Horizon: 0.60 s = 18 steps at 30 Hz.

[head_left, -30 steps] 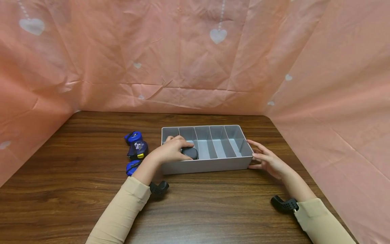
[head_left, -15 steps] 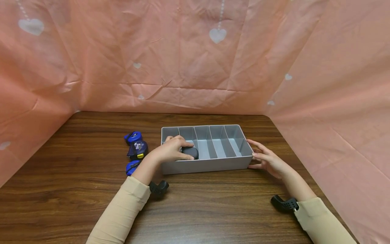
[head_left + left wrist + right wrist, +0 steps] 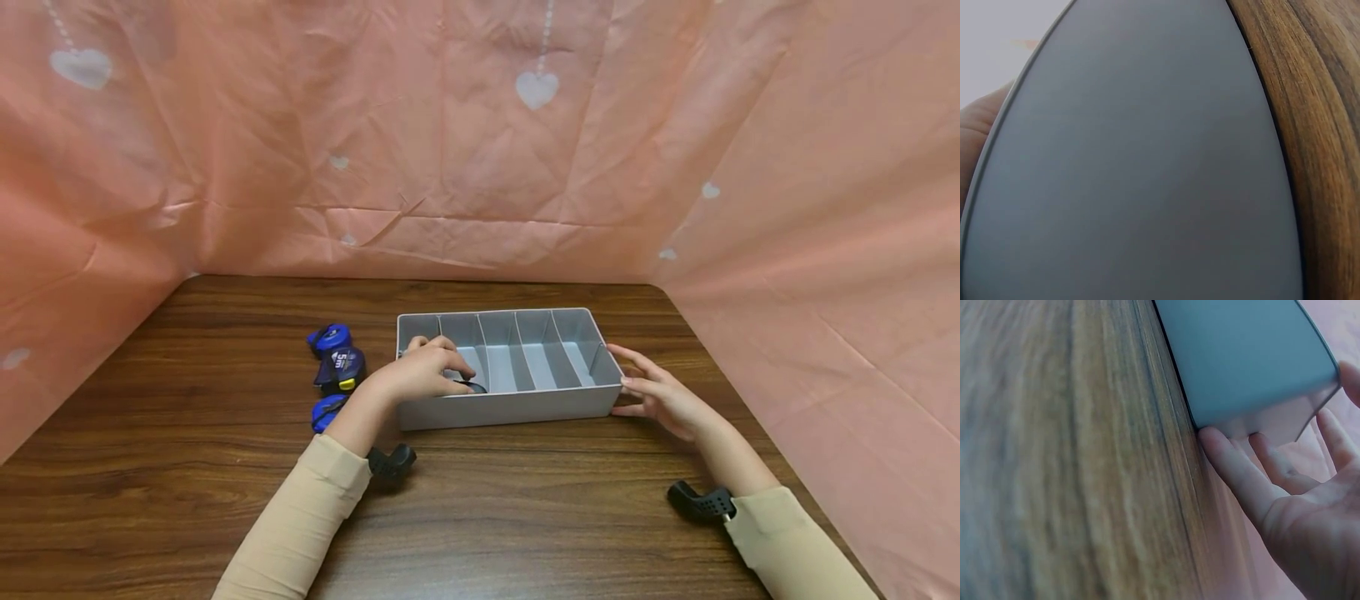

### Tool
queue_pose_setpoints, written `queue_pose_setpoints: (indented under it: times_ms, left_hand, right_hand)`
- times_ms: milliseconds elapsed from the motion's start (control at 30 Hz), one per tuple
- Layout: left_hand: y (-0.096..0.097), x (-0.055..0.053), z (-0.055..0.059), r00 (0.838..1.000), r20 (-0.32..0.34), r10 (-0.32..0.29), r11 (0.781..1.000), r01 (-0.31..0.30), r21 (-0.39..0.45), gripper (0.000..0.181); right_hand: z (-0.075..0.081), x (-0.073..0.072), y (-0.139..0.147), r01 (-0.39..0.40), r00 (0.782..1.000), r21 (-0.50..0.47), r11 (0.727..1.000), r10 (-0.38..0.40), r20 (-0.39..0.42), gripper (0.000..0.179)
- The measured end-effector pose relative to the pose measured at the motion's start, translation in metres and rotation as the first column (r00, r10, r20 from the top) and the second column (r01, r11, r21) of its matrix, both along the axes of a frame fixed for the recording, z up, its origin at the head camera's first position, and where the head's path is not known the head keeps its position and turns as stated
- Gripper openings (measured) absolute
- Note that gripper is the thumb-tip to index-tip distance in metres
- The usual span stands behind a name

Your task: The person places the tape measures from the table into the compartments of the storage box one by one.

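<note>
A grey box (image 3: 517,408) with a row of compartments stands on the table. My left hand (image 3: 423,371) reaches over its front wall at the left, fingers bent down inside. Beside the thumb and index finger only a sliver of a dark rounded object (image 3: 474,387) shows, low behind the front wall; I cannot tell if the fingers still grip it. My right hand (image 3: 663,400) touches the box's right end with spread, fairly straight fingers (image 3: 1232,462). In the left wrist view, the box wall (image 3: 1141,156) hides most of the left hand.
Left of the box, a blue tape measure (image 3: 330,337), a dark blue one with a yellow button (image 3: 341,368) and another blue one (image 3: 327,410) form a column, close to the left wrist. A pink curtain (image 3: 487,167) surrounds the wooden table (image 3: 510,517).
The dark rounded object has sunk lower into its compartment and is now mostly hidden. My left index finger has bent down; the right hand and box stay put.
</note>
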State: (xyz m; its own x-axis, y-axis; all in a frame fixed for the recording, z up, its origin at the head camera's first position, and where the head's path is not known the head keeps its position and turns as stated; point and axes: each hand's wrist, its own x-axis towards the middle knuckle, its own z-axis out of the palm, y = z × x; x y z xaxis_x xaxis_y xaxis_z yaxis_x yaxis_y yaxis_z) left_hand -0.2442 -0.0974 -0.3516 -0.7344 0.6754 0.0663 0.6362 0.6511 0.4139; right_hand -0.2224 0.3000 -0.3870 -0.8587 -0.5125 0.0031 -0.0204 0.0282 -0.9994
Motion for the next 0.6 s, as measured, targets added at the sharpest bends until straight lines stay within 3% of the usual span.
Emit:
queue_pose_setpoints:
  times_ms: [600]
  left_hand:
    - [-0.0026, -0.0066, -0.0031, 0.998, -0.060, -0.030, 0.998, 0.033, 0.045, 0.037]
  right_hand:
    - [0.0019, -0.0010, -0.0025, -0.005, 1.000, -0.002, 1.000, 0.005, 0.003, 0.058]
